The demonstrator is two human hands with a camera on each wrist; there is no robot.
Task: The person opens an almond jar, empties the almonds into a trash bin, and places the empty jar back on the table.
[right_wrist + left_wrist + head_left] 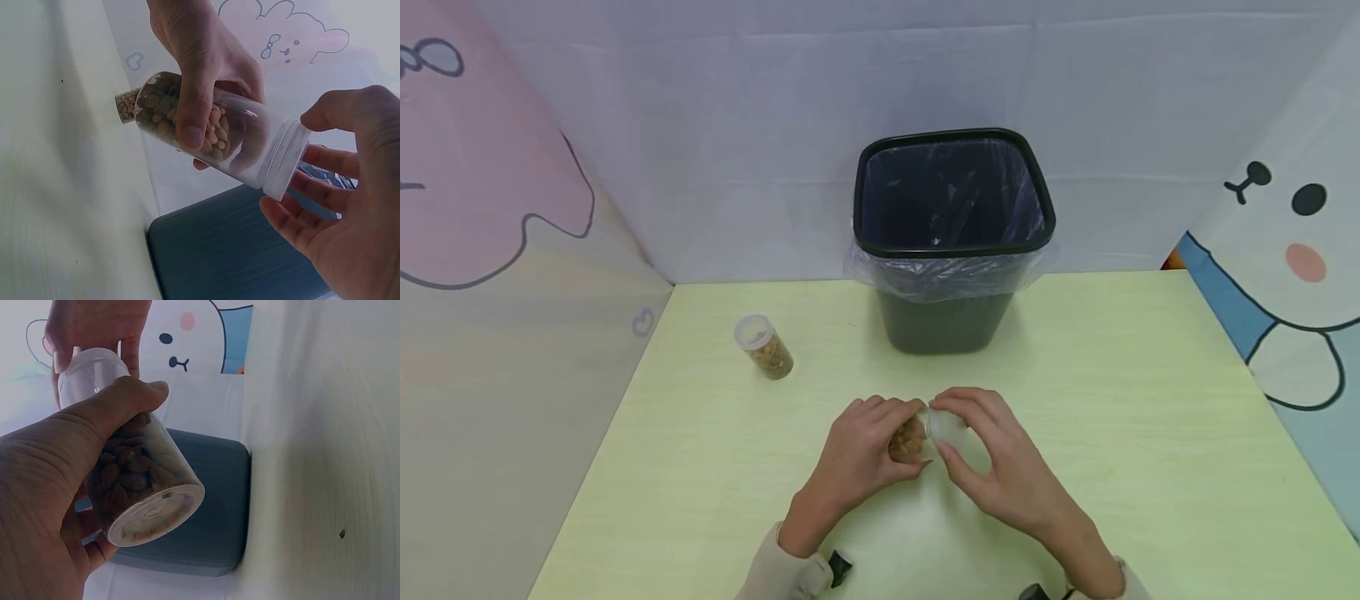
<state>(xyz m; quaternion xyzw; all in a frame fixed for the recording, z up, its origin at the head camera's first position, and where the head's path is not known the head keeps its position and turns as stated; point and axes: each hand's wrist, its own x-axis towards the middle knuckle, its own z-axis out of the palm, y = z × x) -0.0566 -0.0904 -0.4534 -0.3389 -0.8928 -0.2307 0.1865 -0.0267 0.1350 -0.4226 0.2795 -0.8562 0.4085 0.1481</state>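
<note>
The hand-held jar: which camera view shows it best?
The right wrist view: the jar shows lengthwise, with its nuts and lid, though the left hand covers part. The left wrist view shows mainly nuts and base; the head view, a small, partly covered jar.

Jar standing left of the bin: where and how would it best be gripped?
Probably round the walls of the standing jar, below its pale lid, coming from the near side and pinching opposite walls. It stands upright, its body looks cylindrical, and nothing touches it; the bin is apart, to its right.
</note>
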